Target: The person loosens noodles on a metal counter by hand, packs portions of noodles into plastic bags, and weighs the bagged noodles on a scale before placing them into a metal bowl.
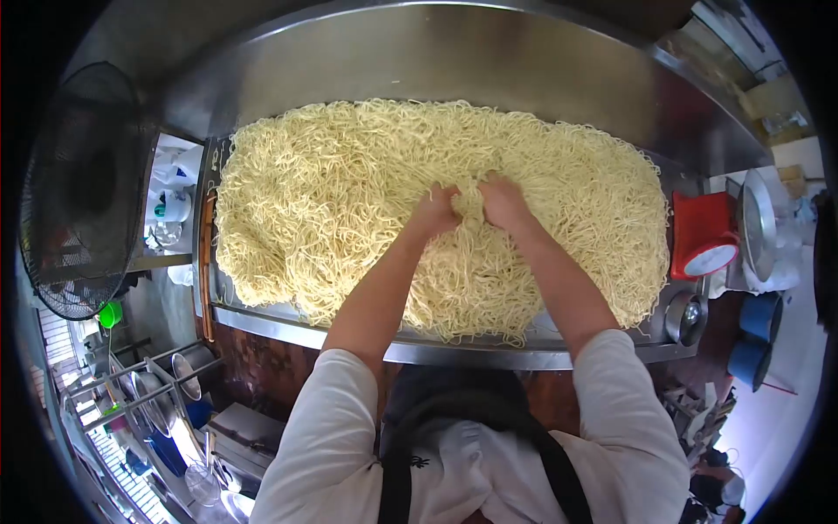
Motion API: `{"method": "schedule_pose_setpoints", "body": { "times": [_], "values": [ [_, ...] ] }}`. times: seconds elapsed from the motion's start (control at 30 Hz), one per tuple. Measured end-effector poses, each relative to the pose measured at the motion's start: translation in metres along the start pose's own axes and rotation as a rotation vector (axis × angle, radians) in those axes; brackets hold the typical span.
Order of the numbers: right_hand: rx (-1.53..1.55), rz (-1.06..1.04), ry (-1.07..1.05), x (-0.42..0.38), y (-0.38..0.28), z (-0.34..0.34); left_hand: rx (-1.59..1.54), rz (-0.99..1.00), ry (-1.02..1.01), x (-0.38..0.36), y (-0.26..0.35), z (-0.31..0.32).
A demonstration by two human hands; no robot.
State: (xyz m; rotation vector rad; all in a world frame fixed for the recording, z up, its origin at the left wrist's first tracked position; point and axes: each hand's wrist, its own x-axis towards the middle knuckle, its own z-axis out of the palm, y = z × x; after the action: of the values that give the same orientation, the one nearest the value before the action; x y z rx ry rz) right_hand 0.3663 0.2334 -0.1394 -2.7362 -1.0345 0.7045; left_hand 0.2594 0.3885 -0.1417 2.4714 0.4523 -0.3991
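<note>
A broad, thick heap of pale yellow noodles covers most of a metal worktable. Near the middle of the heap, my left hand has its fingers curled into the strands, closed on some noodles. Just to its right, my right hand is likewise closed on noodles, its fingertips partly buried. A small bunch of strands runs between the two hands, which are a short gap apart. Both forearms reach over the table's front edge.
A red weighing scale stands at the table's right end, with a metal bowl in front of it. Wooden sticks lie along the left edge. A tall metal backboard rises behind. A large fan stands at far left.
</note>
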Motion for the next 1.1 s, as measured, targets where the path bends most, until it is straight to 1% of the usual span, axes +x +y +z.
{"method": "schedule_pose_setpoints", "body": {
  "times": [0.03, 0.07, 0.1, 0.13, 0.17, 0.2, 0.23, 0.27, 0.3, 0.33, 0.4, 0.43, 0.47, 0.5, 0.53, 0.57, 0.6, 0.63, 0.67, 0.7, 0.73, 0.77, 0.8, 0.87, 0.9, 0.93, 0.97, 1.0, 1.03, 1.07, 1.1],
  "values": [
    [0.084, -0.048, 0.073, 0.004, -0.007, -0.011, -0.182, -0.022, -0.062, 0.003, 0.013, -0.019],
    [0.254, -0.083, 0.034, 0.009, -0.005, -0.024, -0.366, -0.059, -0.135, 0.0, 0.021, -0.034],
    [0.43, -0.109, -0.001, -0.005, -0.03, -0.082, -0.532, -0.128, 0.021, -0.004, 0.033, -0.067],
    [0.456, -0.389, 0.247, -0.013, -0.039, -0.112, -0.693, -0.191, 0.174, -0.009, 0.046, -0.106],
    [0.584, -0.381, 0.392, -0.026, -0.054, -0.136, -0.902, -0.017, 0.23, -0.022, 0.061, -0.141],
    [0.647, -0.44, 0.521, -0.035, -0.066, -0.158, -1.111, 0.159, 0.298, -0.028, 0.066, -0.162],
    [0.696, -0.503, 0.65, -0.044, -0.079, -0.18, -1.28, 0.168, 0.311, -0.014, 0.053, -0.156],
    [0.682, -0.63, 0.771, -0.049, -0.083, -0.192, -1.444, 0.184, 0.324, 0.011, 0.036, -0.145],
    [0.537, -0.496, 0.613, -0.052, -0.079, -0.186, -1.611, 0.205, 0.337, 0.025, 0.02, -0.133],
    [0.39, -0.361, 0.452, -0.056, -0.07, -0.17, -1.105, 0.091, 0.467, 0.02, 0.007, -0.122],
    [0.138, -0.245, 0.293, -0.066, -0.023, -0.107, -0.079, -0.116, 0.627, 0.0, -0.02, -0.092],
    [0.028, -0.272, 0.305, -0.069, 0.008, -0.066, -0.086, -0.09, 0.492, -0.008, -0.038, -0.074],
    [-0.02, -0.098, 0.214, -0.075, 0.012, -0.04, -0.091, -0.065, 0.361, -0.014, -0.057, -0.051],
    [-0.064, 0.077, 0.119, -0.079, 0.013, -0.018, 0.028, 0.043, 0.283, -0.009, -0.071, 0.003],
    [0.027, 0.057, 0.113, -0.068, 0.011, 0.003, 0.148, 0.144, 0.196, -0.007, -0.069, 0.05],
    [0.124, 0.043, 0.108, -0.055, 0.003, 0.022, -0.123, 0.044, 0.13, -0.006, -0.052, 0.056],
    [0.212, 0.026, 0.123, -0.036, -0.002, 0.022, -0.393, -0.043, 0.077, 0.007, -0.027, 0.049],
    [0.952, 0.082, 0.08, -0.017, -0.006, 0.013, -0.664, -0.138, 0.017, 0.009, -0.008, 0.036],
    [1.193, -0.013, 0.148, -0.004, -0.009, 0.007, -0.731, -0.147, 0.144, -0.012, 0.012, -0.005],
    [1.431, -0.128, 0.196, 0.009, -0.012, 0.001, -0.795, -0.147, 0.27, -0.034, 0.036, -0.064],
    [1.271, -0.278, 0.293, -0.002, -0.023, -0.026, -0.698, -0.188, 0.382, -0.049, 0.047, -0.108],
    [1.111, -0.41, 0.407, -0.014, -0.034, -0.055, -0.807, -0.196, 0.513, -0.07, 0.061, -0.145],
    [1.094, -0.43, 0.448, -0.048, -0.051, -0.097, -0.984, 0.159, 0.675, -0.07, 0.055, -0.166],
    [0.941, -0.412, 0.61, -0.058, -0.041, -0.084, -0.772, 0.255, 0.79, -0.042, 0.029, -0.175],
    [0.927, -0.358, 0.565, -0.064, -0.029, -0.077, -0.916, 0.072, 0.691, -0.033, 0.016, -0.168],
    [0.91, -0.306, 0.518, -0.071, -0.017, -0.07, -0.517, 0.076, 0.642, -0.036, -0.006, -0.148],
    [0.763, -0.223, 0.427, -0.087, 0.003, -0.054, -0.041, 0.069, 0.631, -0.039, -0.028, -0.128],
    [0.606, -0.156, 0.33, -0.102, 0.022, -0.037, 0.351, 0.088, 0.653, -0.042, -0.05, -0.108],
    [0.25, -0.121, 0.309, -0.12, 0.033, -0.016, 0.217, -0.094, 0.521, -0.063, -0.038, -0.091],
    [0.143, 0.002, 0.182, -0.126, 0.025, -0.003, -0.024, -0.227, 0.238, -0.069, -0.037, -0.074],
    [0.038, 0.125, 0.049, -0.129, 0.013, 0.012, -0.257, -0.183, 0.076, -0.053, -0.073, -0.007]
  ]
}}
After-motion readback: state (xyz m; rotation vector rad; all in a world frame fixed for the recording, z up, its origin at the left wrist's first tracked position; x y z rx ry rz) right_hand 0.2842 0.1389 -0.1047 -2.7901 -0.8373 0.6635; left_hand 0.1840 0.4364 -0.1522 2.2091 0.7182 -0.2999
